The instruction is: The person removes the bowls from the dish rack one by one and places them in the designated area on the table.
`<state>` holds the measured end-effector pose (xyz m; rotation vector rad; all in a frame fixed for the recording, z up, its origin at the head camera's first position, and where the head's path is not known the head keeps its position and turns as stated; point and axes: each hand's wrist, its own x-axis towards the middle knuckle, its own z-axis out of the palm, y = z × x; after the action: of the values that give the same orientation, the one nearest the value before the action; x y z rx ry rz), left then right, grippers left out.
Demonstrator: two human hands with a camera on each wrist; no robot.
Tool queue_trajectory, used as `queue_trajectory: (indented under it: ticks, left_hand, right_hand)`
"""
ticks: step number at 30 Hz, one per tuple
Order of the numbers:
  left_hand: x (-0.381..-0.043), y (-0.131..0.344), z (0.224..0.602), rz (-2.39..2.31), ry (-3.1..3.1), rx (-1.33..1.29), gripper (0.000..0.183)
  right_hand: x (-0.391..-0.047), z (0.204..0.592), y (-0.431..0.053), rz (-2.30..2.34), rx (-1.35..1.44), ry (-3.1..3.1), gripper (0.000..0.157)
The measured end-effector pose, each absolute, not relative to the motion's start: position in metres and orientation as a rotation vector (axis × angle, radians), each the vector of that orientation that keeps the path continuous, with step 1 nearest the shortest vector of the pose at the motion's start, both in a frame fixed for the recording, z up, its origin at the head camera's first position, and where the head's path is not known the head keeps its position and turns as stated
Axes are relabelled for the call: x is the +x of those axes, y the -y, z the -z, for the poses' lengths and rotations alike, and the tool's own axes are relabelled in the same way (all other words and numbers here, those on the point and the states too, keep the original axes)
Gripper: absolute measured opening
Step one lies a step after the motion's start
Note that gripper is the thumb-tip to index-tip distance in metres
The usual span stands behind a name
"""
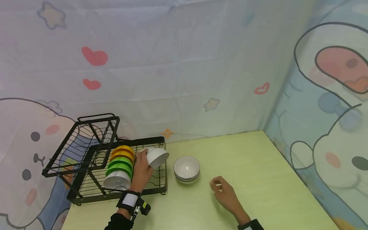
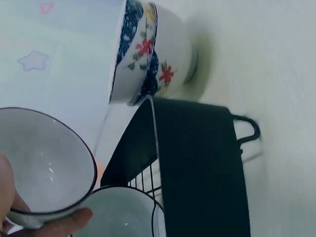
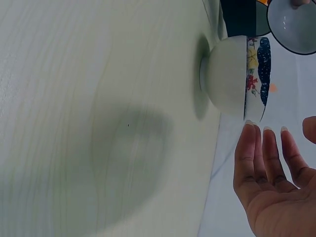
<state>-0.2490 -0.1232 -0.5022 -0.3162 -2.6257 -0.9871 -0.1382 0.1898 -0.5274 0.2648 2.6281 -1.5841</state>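
Note:
My left hand (image 1: pixel 142 169) pinches a white bowl (image 1: pixel 157 157) over the right part of the black dish rack (image 1: pixel 166 172). In the left wrist view the thumb lies inside this dark-rimmed bowl (image 2: pixel 47 158), with fingers under its outside. Another pale bowl (image 2: pixel 118 212) sits just below it behind the rack's end panel. To the right of the rack, nested bowls (image 1: pixel 187 168) stand upright on the table; the right wrist view shows their blue and red floral band. My right hand (image 1: pixel 227 195) hovers over the table to their right, fingers loosely bent and holding nothing.
In the rack's lower tier stand orange bowls (image 1: pixel 125 151), green bowls (image 1: pixel 120 165) and a white bowl (image 1: pixel 118 181), tipped on their sides in a row. The raised upper tier (image 1: pixel 83 143) overhangs the rack's left side. A printed cloth (image 1: pixel 187 76) hangs behind the table.

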Motion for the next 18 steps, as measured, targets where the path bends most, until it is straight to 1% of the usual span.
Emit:
queue_trajectory:
  ticks: [6,13,18]
  left_hand:
    - [-0.244,0.114,0.504,1.044,2.585,-0.386,0.073]
    - [-0.233,0.099,0.499,1.154,2.489,-0.403,0.077]
    - [-0.227,0.085,0.5,1.243,2.401,-0.434,0.069]
  right_hand:
    - [-0.139,0.524,-0.187,1.628,0.241,-2.612,0.022]
    - [-0.141,0.513,-0.176,1.684,0.188,-2.591,0.024]
    - [-0.147,0.509,-0.168,1.682,0.102,-2.601,0.032]
